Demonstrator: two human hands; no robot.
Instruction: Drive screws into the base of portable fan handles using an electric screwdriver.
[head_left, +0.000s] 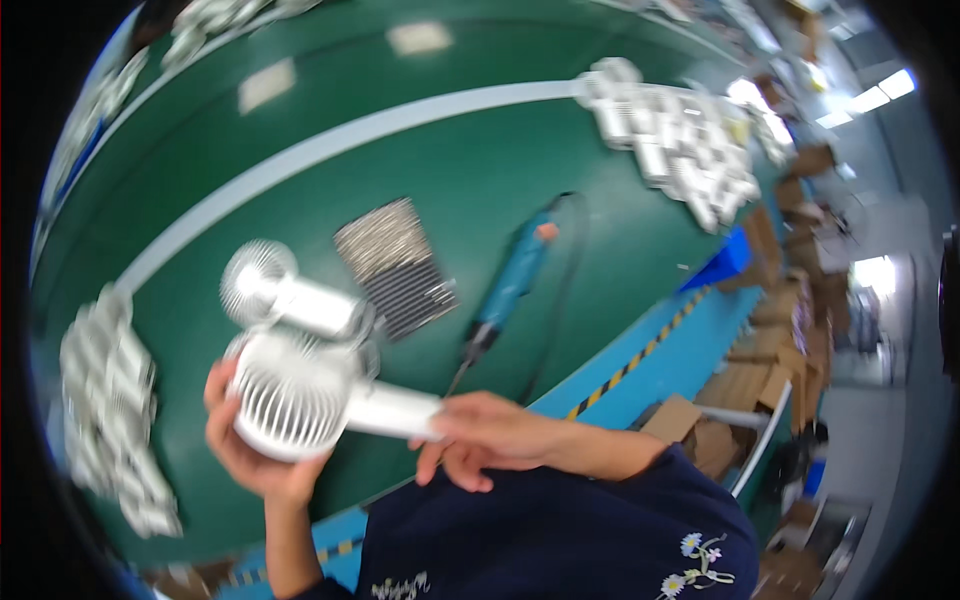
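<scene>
My left hand [250, 455] is closed round the head of a white handheld fan [292, 402], whose slotted grille faces up toward me. The fingers of my right hand [492, 438] pinch the far end of its handle, which points right. Just beyond the held fan, another white handheld fan [318, 304] lies on the green bench. Past my right hand lies a teal electric screwdriver [516, 268] with a dark cord, its bit pointing back toward that hand. Left of the screwdriver is a flat block [395, 265] with rows of small metal pieces, probably screws, too blurred to make out.
White fans or fan parts are heaped at the left edge [110, 415] and far right [675, 140] of the green bench [470, 165]. A pale strip [330, 145] crosses it. A blue bin [725, 260] stands by the right edge, with cardboard boxes [715, 450] beyond.
</scene>
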